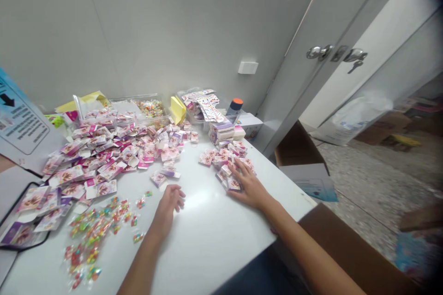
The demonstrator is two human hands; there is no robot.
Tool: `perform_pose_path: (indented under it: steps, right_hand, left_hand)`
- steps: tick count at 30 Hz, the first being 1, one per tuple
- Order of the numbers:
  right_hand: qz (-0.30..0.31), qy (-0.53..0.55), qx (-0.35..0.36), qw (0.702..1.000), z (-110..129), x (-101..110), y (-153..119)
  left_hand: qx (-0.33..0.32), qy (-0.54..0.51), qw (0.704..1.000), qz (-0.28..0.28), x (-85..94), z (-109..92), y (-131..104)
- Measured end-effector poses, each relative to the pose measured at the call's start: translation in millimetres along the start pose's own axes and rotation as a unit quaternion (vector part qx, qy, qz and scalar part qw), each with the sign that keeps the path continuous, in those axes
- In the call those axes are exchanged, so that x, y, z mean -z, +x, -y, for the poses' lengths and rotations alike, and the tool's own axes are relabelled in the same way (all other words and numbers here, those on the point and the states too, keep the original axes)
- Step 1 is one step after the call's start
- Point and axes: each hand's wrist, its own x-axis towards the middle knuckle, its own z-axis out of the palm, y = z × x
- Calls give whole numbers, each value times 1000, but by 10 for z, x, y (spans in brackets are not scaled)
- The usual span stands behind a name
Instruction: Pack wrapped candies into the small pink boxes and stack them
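My left hand (168, 207) hovers over the white table (194, 239), fingers loosely curled with nothing visible in them. Just beyond it lie two small purple-and-white boxes (159, 178). On the right, my right hand (249, 185) rests spread and flat over a cluster of small pink-and-purple boxes (221, 161), touching those nearest me. A large heap of similar boxes (107, 166) covers the table's left half. In front of that heap are many small clear packets of colourful beads or candies (93, 226).
Behind the heap stand a clear tub of colourful pieces (150, 108) and a tub topped with sticker sheets (207, 103). An orange-capped bottle (236, 106) stands beside stacked boxes (221, 131). Open cardboard boxes (308, 166) sit on the floor, right of the table edge, near a door (332, 32).
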Motion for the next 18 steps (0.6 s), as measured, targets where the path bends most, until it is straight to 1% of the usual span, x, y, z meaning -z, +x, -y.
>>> perform_pose_path:
  steps: [7,10,12,14,15,17,18]
  right_hand:
    - [-3,-14,15,1000,-138,-35,162]
    - [4,-35,3,999,-137,-37,211]
    - [-6,-54,-6,998,-90,-14,205]
    - [-34,-61,-14,997,34,10,156]
    - [-47,-56,-18,997,138,10,114]
    - [-51,-31,-20,998,444,-28,-3]
    - [-34,-16,-15,999,642,-69,-76]
  left_hand:
    - [5,29,1000,-3,-7,-22,-22]
    - [-2,43,999,-2,-9,-34,-25]
    - [-12,53,999,1,-12,-33,-24]
    - [-26,66,997,-2,-20,-28,-33]
    - [-36,76,996,-8,-27,-27,-45]
    - [-61,108,992,-26,-47,-33,-84]
    - [-76,128,988,-37,-62,-40,-110]
